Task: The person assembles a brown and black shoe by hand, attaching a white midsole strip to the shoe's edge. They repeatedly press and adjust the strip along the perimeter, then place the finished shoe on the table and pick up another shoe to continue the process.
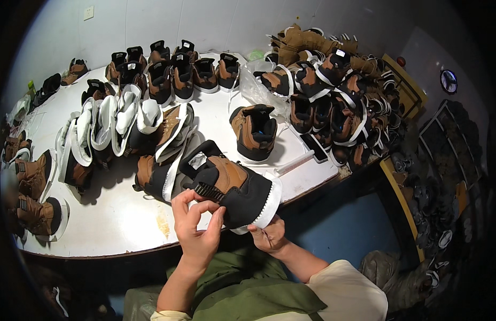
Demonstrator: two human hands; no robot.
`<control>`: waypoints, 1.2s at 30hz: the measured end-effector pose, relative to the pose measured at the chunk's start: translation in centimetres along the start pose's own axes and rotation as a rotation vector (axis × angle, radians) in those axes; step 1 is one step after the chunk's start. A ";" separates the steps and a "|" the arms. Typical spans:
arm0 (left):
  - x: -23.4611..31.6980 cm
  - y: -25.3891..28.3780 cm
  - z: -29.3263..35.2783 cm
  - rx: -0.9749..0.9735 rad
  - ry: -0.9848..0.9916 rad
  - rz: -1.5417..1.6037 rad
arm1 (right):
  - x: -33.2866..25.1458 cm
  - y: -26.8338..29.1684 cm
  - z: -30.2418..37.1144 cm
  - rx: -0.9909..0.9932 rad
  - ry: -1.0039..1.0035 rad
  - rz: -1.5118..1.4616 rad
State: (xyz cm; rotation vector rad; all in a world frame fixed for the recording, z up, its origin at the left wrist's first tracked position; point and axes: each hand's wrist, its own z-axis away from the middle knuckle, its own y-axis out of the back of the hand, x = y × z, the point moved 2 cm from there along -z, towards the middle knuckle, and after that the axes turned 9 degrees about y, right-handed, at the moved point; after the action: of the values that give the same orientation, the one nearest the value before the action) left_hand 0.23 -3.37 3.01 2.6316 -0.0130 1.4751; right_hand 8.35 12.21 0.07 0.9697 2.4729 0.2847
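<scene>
Both hands grip one brown-and-black shoe upper (234, 187) at the white table's (119, 214) near edge: left hand (197, 227) pinching its heel side, right hand (268, 235) closed under its white-trimmed toe.

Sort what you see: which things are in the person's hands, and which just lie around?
In hand: left hand and right hand hold a brown-and-black shoe upper.
Lying about: single upper, heaped uppers, white-lined uppers, plastic bag, on the white table.
</scene>
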 end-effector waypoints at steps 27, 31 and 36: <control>0.8 -1.1 -0.7 0.005 -0.176 -0.177 | -0.4 0.7 -0.1 -0.041 -0.086 0.022; 0.5 -1.1 -0.7 0.020 -0.153 -0.170 | -0.5 0.8 -0.1 -0.031 -0.077 0.075; 0.3 -1.0 -0.7 0.018 -0.134 -0.140 | -0.9 0.8 -0.5 -0.005 -0.119 0.105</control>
State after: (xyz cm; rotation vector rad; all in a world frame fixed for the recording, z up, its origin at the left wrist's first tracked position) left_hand -0.14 -2.31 3.53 2.6794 0.1700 1.2596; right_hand 9.09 12.18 1.12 1.0845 2.3173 0.2596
